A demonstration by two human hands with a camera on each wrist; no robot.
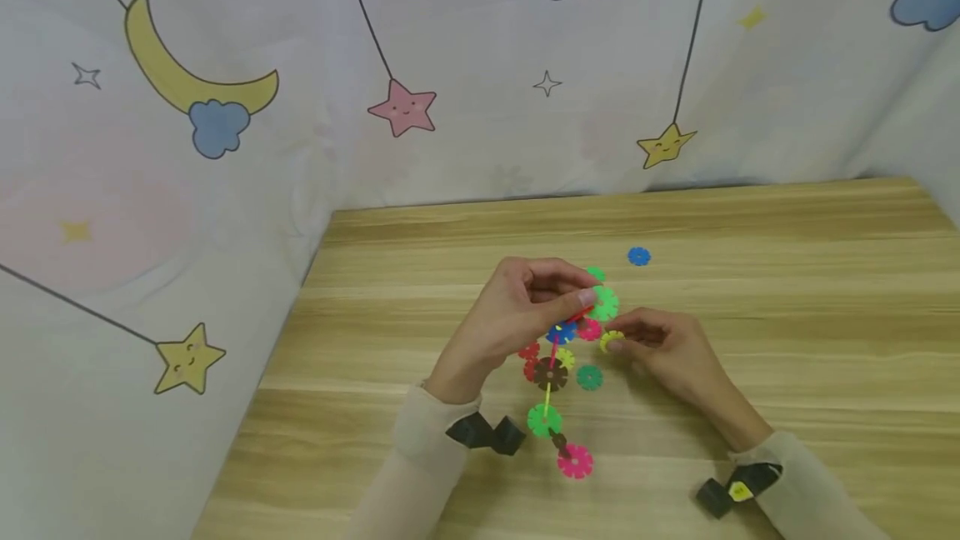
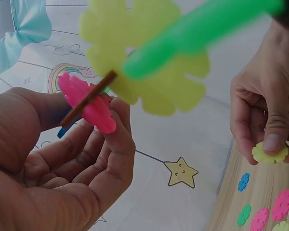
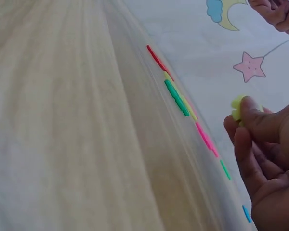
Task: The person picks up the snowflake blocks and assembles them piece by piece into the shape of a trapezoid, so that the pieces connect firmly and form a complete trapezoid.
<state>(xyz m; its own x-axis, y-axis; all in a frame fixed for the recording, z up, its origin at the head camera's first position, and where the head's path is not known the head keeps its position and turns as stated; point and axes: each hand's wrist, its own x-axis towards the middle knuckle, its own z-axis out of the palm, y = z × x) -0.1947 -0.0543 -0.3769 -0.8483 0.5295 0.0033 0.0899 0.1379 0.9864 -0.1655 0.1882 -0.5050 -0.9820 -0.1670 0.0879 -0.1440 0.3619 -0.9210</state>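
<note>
Near the centre of the head view, we see a chain of slotted discs (image 1: 551, 374) running down from the left grip (image 1: 517, 307), whose thumb and fingers pinch its upper end; with the thumb over the joint and the left wrist view blurred up close, we cannot be sure which disc they press. Just to the right, the right grip (image 1: 667, 348) pinches a loose yellow disc (image 1: 611, 342) between thumb and fingertips, apart from the chain. We judge the step in hand to be joining discs slot to slot, with this yellow piece not yet fitted. As we read it, the next move calls for steadying the chain's upper end, turning the yellow disc crosswise so that 2 slots face each other, and pressing without bending the links already made.

Below them spreads a wood-grained table (image 1: 787, 273), light brown with paler streaks. On it, we find a teal disc (image 1: 589, 377) right of the chain and a blue disc (image 1: 639, 257) farther up the frame. Across the top and left, a white cloth backdrop (image 1: 480, 15) carries a moon (image 1: 165, 77), stars (image 1: 402, 109) and clouds (image 1: 219, 130).
</note>
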